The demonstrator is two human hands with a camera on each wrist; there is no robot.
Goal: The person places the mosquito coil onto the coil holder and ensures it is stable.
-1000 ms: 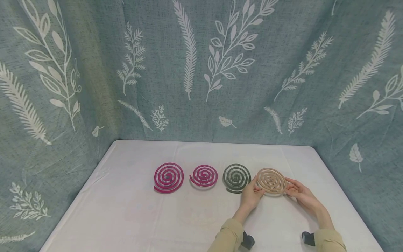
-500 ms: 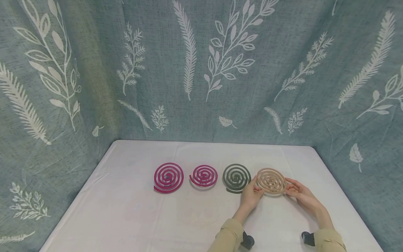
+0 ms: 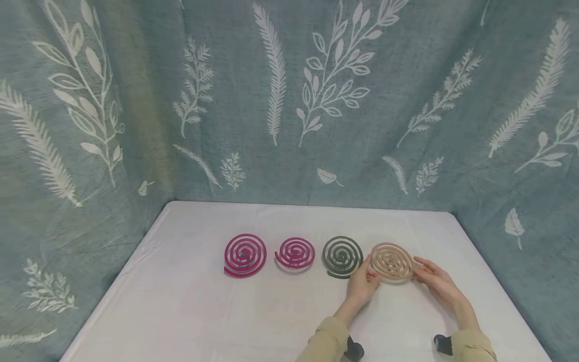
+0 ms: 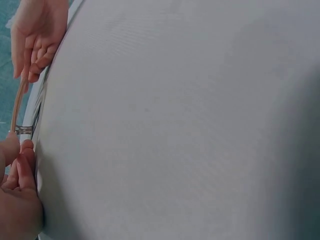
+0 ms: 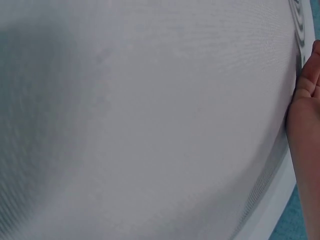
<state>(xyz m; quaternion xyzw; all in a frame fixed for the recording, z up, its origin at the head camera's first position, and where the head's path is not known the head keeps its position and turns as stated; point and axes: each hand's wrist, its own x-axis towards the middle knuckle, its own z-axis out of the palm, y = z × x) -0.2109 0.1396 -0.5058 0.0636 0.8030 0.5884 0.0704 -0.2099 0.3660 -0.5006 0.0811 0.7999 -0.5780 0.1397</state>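
Observation:
A tan mosquito coil (image 3: 391, 261) is held between both hands at the right end of a row of coils. My left hand (image 3: 362, 284) pinches its left edge between thumb and fingers. On the opposite edge, my right hand (image 3: 438, 282) has its thumb and fingertips at the rim. Seen edge-on in the left wrist view, the tan coil (image 4: 19, 105) is a thin strip with a small stand (image 4: 24, 130) under it. A dark green coil (image 3: 342, 257) lies just left of my left hand, which overlaps its right edge.
Two magenta coils (image 3: 246, 255) lie farther left along the same row. White cloth (image 3: 181, 301) covers the table, and a blue-green leaf-patterned curtain (image 3: 289, 100) stands behind and at both sides. Dark wrist devices (image 3: 443, 344) show near the sleeves.
The head view has shifted slightly, moving the scene a little to the right. Both hands stay at the tan coil's edges, and the other coils keep their places.

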